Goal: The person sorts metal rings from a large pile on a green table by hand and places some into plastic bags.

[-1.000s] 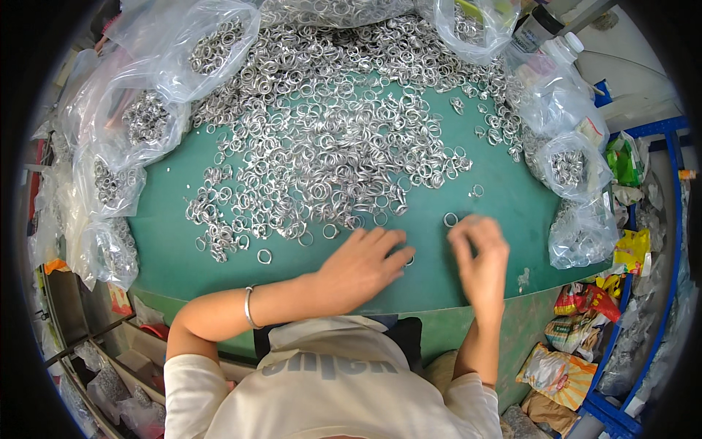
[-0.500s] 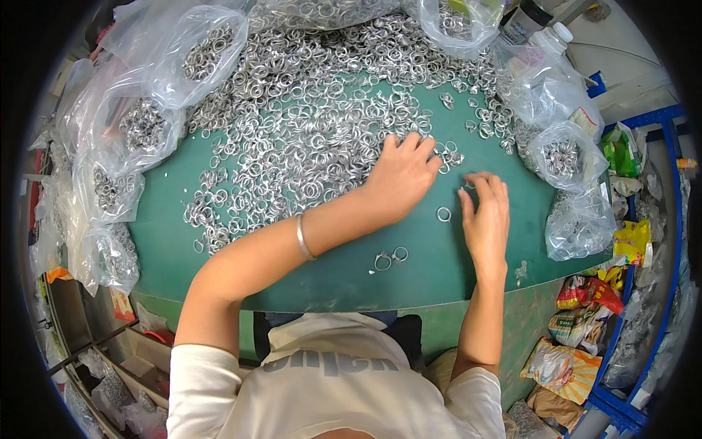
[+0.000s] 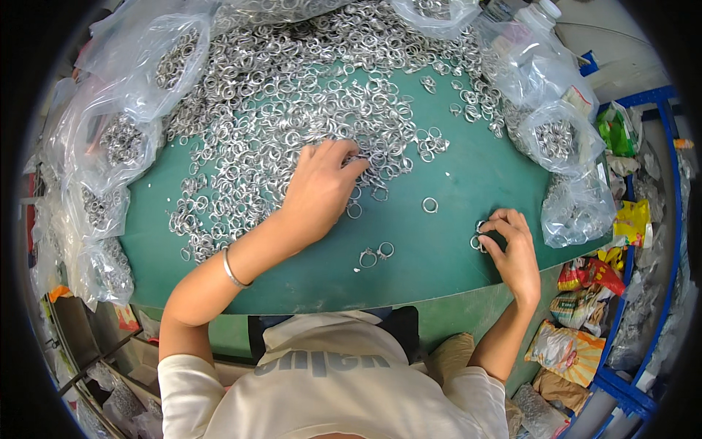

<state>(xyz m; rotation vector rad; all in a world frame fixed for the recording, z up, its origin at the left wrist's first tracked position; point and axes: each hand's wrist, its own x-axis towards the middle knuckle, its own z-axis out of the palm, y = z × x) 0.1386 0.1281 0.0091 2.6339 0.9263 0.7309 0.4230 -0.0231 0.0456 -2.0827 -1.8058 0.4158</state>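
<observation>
My left hand [image 3: 322, 192], with a silver bangle [image 3: 232, 271] on the wrist, bends its fingers and thumb together over the near edge of a large heap of silver rings [image 3: 314, 117]. What its fingertips grip, if anything, is hidden. Low on the right side of the green table, my right hand [image 3: 514, 247] pinches a silver ring [image 3: 480, 227] between thumb and fingers. Another ring [image 3: 475, 243] shows right beside those fingertips. Between the hands lies a single ring [image 3: 430, 205]. A pair of rings [image 3: 376, 254] sits nearer the table's front edge.
Clear plastic bags holding rings line the left [image 3: 121, 143] and right [image 3: 556, 139] of the table [image 3: 292, 289]. A white bottle [image 3: 541, 14] stands at the far right. Beyond the right edge are a blue metal rack [image 3: 669, 146] and colourful packets [image 3: 567, 351].
My left hand has moved left and nearer, off the small cluster at the heap's right. My right hand has shifted right and nearer and now pinches a ring. The view has shifted slightly.
</observation>
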